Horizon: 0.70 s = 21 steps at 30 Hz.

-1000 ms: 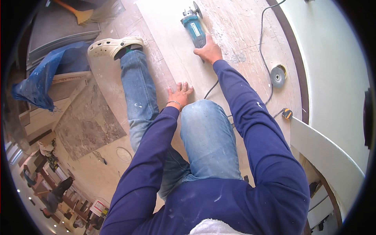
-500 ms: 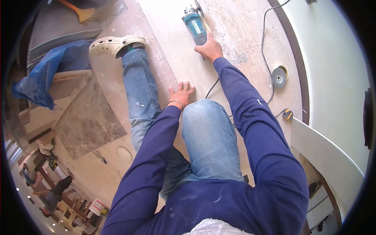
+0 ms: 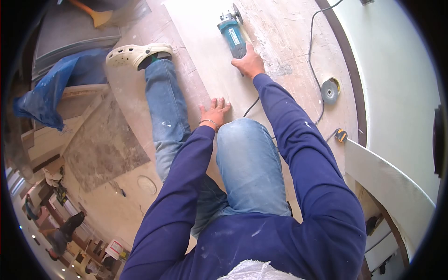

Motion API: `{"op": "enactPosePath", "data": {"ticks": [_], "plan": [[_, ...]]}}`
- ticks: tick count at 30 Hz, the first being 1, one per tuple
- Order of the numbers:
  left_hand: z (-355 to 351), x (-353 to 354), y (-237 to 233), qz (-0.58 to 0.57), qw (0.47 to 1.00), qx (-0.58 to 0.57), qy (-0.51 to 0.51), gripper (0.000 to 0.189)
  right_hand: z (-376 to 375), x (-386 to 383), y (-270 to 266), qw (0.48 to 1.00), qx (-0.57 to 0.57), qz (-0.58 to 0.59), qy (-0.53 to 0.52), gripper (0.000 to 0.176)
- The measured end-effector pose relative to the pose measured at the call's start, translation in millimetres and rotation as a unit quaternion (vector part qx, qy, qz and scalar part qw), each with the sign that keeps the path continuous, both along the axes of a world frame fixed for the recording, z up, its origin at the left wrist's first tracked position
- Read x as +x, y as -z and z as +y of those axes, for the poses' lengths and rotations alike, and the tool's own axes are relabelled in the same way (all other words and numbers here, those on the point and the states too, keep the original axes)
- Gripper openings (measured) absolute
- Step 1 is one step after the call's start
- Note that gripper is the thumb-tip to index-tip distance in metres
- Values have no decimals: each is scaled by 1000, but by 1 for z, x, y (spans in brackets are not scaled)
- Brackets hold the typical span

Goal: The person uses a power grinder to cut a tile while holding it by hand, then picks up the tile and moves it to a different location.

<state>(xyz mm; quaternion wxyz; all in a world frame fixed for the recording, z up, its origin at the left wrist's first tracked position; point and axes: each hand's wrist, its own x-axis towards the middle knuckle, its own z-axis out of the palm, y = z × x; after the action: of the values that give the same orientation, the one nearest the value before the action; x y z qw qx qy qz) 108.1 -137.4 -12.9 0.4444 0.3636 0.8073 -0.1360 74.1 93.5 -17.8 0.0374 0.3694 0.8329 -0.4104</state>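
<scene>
My right hand (image 3: 249, 63) is wrapped round the rear body of a teal angle grinder (image 3: 234, 37). The grinder's disc (image 3: 238, 14) is at the far end, over the right edge of a long pale board (image 3: 205, 51). Dusty, scraped floor (image 3: 275, 42) lies just right of that edge. My left hand (image 3: 215, 113) presses flat on the board with its fingers spread, beside my bent knee. A dark cord (image 3: 252, 106) runs from the grinder back past the knee.
A loose grinding disc (image 3: 330, 91) and a tape measure (image 3: 341, 136) lie on the right, near the wall (image 3: 392, 84). Another cord (image 3: 311, 51) trails there. At left are a blue sheet (image 3: 49, 98), a broom (image 3: 100, 17) and a stained panel (image 3: 105, 140). People (image 3: 63, 235) appear far lower left.
The grinder and my right hand have shifted slightly toward me, and the disc shows at a slightly different angle. My left hand stays on the board.
</scene>
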Motion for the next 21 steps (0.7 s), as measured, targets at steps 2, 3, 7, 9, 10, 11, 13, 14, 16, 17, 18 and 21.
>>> {"op": "enactPosePath", "data": {"ticks": [2, 3, 7, 9, 10, 11, 13, 14, 16, 17, 18, 21], "plan": [[3, -1, -6, -4, 1000, -6, -8, 68, 1, -6, 0, 1000, -1, 4, -1, 96], [5, -1, -9, -7, 1000, -9, -14, 73, 2, -8, 0, 1000, 1, 8, -1, 95], [2, 0, -2, -3, 1000, 2, -5, 63, 3, -8, 0, 1000, 0, 5, -8, 97], [3, -1, -2, -4, 1000, -3, 0, 63, 3, -8, 0, 1000, -1, 2, -10, 97], [4, -1, -4, -5, 1000, -3, -1, 63, 3, -8, 1, 1000, -3, -1, -11, 97], [5, -1, -7, -6, 1000, -10, -6, 68, 2, -8, 1, 1000, -3, -1, -11, 97], [6, 0, -6, -9, 1000, -15, -11, 73, 3, -5, 2, 1000, 2, -9, -15, 97], [4, 0, -2, -4, 1000, -10, 0, 70, 3, -5, 3, 1000, 3, -9, -15, 97], [1, -1, 5, 0, 1000, -4, 11, 66, 3, -2, 2, 1000, 5, 1, -17, 96], [0, -1, 8, 2, 1000, -3, 13, 67, 4, -1, 1, 1000, 6, 1, -17, 96], [-2, -1, 12, 3, 1000, -3, 15, 68, 5, -1, 0, 1000, -2, -3, -18, 96], [-3, 0, 12, 4, 1000, -1, 21, 69, 6, 0, -1, 1000, -10, -10, -20, 97]]}}
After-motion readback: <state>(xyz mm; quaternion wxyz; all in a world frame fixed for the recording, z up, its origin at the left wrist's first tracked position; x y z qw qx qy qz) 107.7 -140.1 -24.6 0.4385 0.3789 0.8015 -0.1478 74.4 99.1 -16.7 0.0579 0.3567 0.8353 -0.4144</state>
